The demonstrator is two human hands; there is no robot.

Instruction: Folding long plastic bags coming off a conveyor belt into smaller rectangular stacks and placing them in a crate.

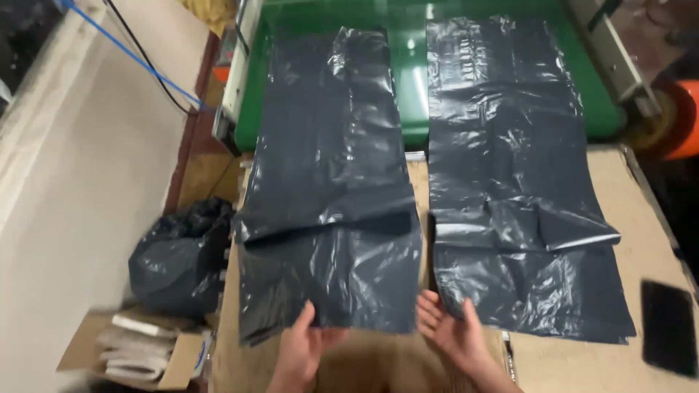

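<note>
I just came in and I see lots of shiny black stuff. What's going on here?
A person is working with dark plastic bags at a cardboard-covered table. Two stacks lie flat side by side, running off a green machine bed. The left hand touches the near edge of the left stack. The right hand, open, is at the near corner of the right stack. A stuffed black bag sits on the floor.
</note>
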